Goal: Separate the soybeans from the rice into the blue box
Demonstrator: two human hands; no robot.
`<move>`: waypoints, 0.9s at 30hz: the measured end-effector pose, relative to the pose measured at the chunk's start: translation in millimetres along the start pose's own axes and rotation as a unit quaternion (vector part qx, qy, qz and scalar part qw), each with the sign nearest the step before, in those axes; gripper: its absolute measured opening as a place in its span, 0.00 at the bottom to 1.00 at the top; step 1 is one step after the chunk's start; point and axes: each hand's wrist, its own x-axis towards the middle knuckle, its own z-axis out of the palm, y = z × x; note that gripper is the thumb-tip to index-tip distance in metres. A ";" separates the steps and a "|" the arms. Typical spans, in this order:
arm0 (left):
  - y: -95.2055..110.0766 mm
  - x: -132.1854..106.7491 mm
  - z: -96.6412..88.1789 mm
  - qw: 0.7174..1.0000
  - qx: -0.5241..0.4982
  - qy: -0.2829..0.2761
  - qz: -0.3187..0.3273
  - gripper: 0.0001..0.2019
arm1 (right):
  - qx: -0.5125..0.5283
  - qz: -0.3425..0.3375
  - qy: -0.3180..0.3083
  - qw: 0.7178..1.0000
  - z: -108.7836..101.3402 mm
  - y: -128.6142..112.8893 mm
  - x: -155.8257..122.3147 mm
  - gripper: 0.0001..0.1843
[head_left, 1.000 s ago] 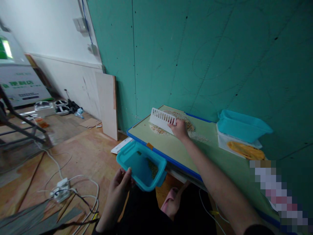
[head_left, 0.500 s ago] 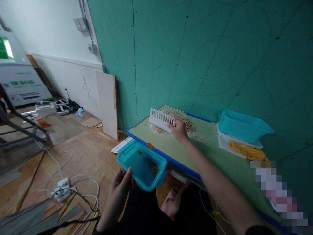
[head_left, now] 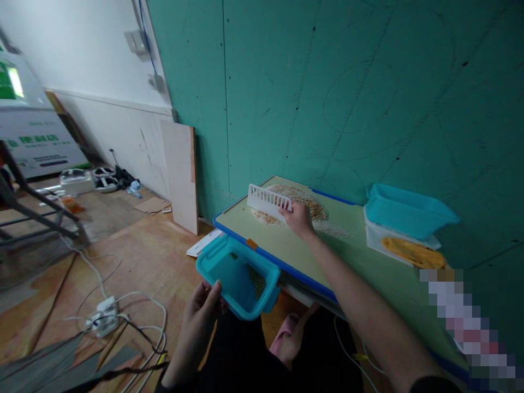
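My right hand (head_left: 298, 219) grips a white slotted plastic divider (head_left: 268, 201), held on edge against a pile of beans and grains (head_left: 301, 197) at the far left end of the pale green table (head_left: 295, 248). My left hand (head_left: 200, 314) holds a teal plastic bin (head_left: 237, 275) just below the table's blue front edge. A small heap of beans (head_left: 256, 281) lies inside the bin.
At the right of the table a second teal bin (head_left: 405, 210) rests on a white tray (head_left: 374, 240) with yellow grain (head_left: 411, 252) in it. A green wall stands behind. A power strip (head_left: 104, 319) and cables lie on the wooden floor. A board (head_left: 180, 174) leans on the wall.
The divider and my right hand have shifted slightly left along the bean pile. My left hand and the bin stay where they were.
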 end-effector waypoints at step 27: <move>-15.3 6.6 -7.8 1.000 -0.012 0.000 0.001 0.13 | -0.025 -0.016 -0.015 0.999 7.1 -0.2 3.5 0.10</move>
